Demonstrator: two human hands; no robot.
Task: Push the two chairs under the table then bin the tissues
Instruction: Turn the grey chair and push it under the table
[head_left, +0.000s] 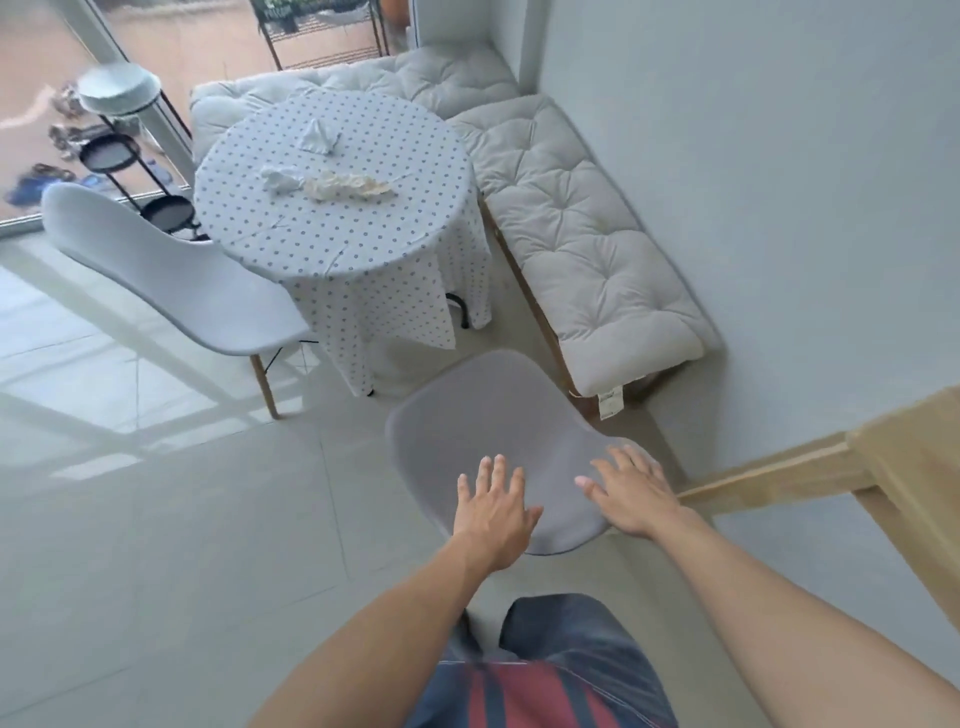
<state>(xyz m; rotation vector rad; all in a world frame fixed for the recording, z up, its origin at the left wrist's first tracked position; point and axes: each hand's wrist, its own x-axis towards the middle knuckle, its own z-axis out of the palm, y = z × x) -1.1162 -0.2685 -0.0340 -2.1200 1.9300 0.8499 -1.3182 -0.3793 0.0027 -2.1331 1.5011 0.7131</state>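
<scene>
A grey shell chair (498, 426) stands just in front of me, a short way out from the round table (332, 228) with the dotted cloth. My left hand (493, 512) hovers flat over the chair's backrest with fingers spread. My right hand (631, 493) reaches over the backrest's right edge, fingers apart, holding nothing. A second white chair (176, 280) stands to the table's left, seat partly under the cloth. On the tabletop lie crumpled tissues: one at the far side (318, 136), one near the middle (280, 179), and a long cream one (348, 185).
A cushioned L-shaped bench (571, 234) runs along the wall behind and right of the table. A black tiered stand (130, 156) stands by the glass door on the left. A wooden frame (831, 467) juts in from the right. Pale floor tiles spread to the left.
</scene>
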